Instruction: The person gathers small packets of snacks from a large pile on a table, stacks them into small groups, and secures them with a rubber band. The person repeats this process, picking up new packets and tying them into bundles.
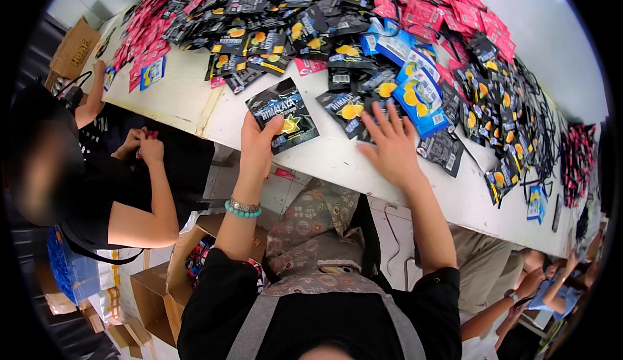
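1. Holding black pouch (295, 123) in left hand (256, 144), thumb across front face, other fingers hidden behind. Tilted, fruit-print side facing up toward camera.
2. Located over tabletop (324, 165), near front edge, between torso and main heap. Can't tell if touching the surface.
3. Spreading right hand (392, 147) wide, palm down, over loose pouches (381, 87) at the heap's near side. Gripping nothing visible; can't tell if pressing or hovering.
4. Just left of right hand: lemon pouch (347, 108), lying flat-ish, apart from the held one.
5. Just right of right fingertips: blue pouch (425, 104), lemon print up, on top of others.
6. Beside right wrist: dark pouch (444, 154), back side up, near tabletop edge.
7. Farther back: wide heap (253, 10), mostly black pouches, overlapping at all angles. Mixed in at both sides: red packets (480, 19).
8. Far right on tabletop: black cords (548, 133), tangled beside more black pouches.
9. On left wrist: turquoise bracelet (244, 213) plus metal band (245, 204). Below, over lap: floral apron (318, 237).
10. Left of apron, under tabletop level: open box (182, 259) with colourful packets inside.
11. Seated at left: co-worker (143, 224), both hands together at a small red item, too small to identify. Beyond, at tabletop's far left end: brown carton (74, 48).
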`<state>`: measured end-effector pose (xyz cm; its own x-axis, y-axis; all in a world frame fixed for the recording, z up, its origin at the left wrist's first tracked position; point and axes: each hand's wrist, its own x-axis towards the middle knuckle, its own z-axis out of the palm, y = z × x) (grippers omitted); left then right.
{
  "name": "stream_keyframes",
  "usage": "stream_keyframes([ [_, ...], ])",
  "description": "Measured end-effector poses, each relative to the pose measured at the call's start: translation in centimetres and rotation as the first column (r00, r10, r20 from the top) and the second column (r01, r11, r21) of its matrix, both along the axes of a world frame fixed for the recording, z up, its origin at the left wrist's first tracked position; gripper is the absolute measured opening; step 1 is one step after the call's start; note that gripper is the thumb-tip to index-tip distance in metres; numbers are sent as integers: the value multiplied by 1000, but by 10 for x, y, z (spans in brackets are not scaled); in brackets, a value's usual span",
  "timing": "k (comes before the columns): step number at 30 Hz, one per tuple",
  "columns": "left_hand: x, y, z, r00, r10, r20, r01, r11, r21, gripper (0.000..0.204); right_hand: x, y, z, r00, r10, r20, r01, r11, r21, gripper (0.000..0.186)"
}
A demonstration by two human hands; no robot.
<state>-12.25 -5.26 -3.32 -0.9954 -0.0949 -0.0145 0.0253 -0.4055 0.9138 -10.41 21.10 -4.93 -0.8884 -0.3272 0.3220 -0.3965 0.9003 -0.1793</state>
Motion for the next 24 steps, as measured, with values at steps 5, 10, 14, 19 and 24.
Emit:
stream_keyframes([
  [5, -5, 3, -15, 981, -190, -26, 172, 931, -322, 40, -7, -16, 16, 999, 6, -43, -13, 987, -163, 61],
  [10, -14, 32, 18, 904, -423, 54, 371, 718, -589, 36, -16, -33, -11, 897, 241, 371, 277, 349, -895, 32],
  [14, -148, -34, -1, 822, 68, -566, -570, 88, -817, 46, -29, -31, 3, 879, 293, 376, 364, 98, -926, 29],
  [19, -224, -59, 12, 960, 254, 121, 147, -87, -985, 102, -35, -27, -2, 886, 284, 367, 329, 174, -928, 30],
  [24, -205, -54, 29, 966, 183, 181, 205, -124, -971, 83, -32, -23, 0, 869, 295, 398, 365, 162, -917, 30],
])
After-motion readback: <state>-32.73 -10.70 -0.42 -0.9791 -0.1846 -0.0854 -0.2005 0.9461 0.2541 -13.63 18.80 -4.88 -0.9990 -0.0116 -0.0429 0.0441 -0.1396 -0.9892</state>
